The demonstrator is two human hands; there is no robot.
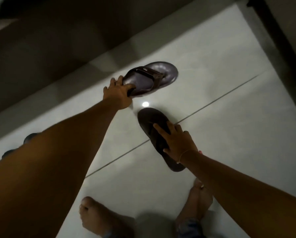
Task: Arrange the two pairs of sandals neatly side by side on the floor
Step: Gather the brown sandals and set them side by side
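Nearest, the right hand (pixel 178 141) lies flat on the near sandal (pixel 158 136), its grip spread wide, pressing rather than clasping. Farther out, the left hand (pixel 118 93) pinches the heel of the far sandal (pixel 150 79). Both sandals lie skewed and apart on the floor (pixel 229 134); dark shapes (pixel 29 138) at the left edge may be the other pair. Most arranging seems left.

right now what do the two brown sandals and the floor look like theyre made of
Far sandal: dark brown leather or leather-look synthetic, with a soft sheen on the footbed and a buckled strap. Near sandal: similar dark brown, looks matte; too dim to tell. Floor: glossy pale tile, with grout lines and a lamp reflection.
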